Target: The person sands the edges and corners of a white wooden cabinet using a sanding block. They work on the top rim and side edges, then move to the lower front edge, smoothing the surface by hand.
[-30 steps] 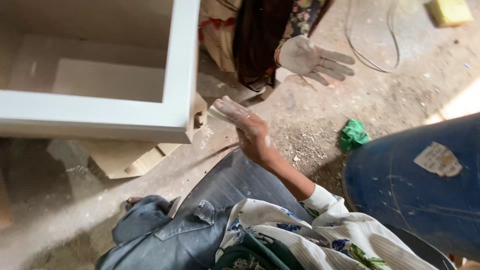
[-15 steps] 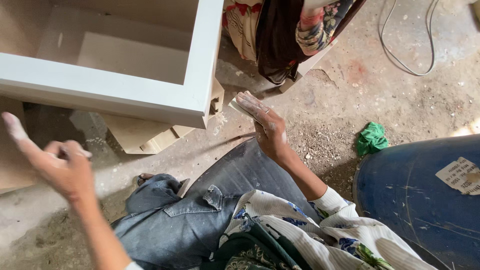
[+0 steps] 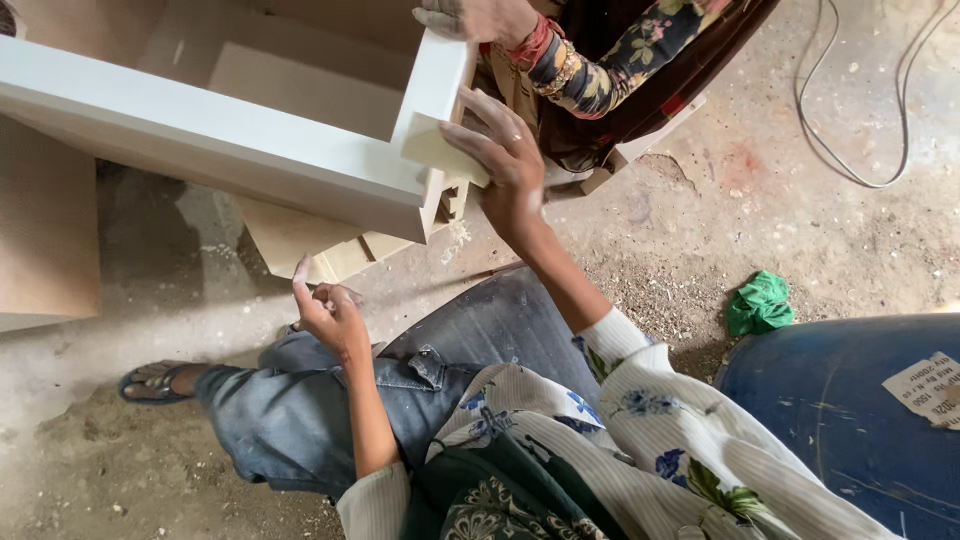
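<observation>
Single view: head-worn camera, set high on the seated person, facing steeply down and slightly forward. Range: close; the person's own lap and patterned sleeves fill the lower middle of the frame. Left hand (image 3: 330, 318) sits near centre, right hand (image 3: 505, 165) upper centre, both within arm's reach of the lens. Upper left edge crops the white cabinet frame (image 3: 230, 130); upper edge crops a second person's hand (image 3: 475, 17). Right lower corner cuts a blue drum (image 3: 850, 420). Dusty floor (image 3: 720, 220) fills the remainder. No second view; nothing shared.
</observation>
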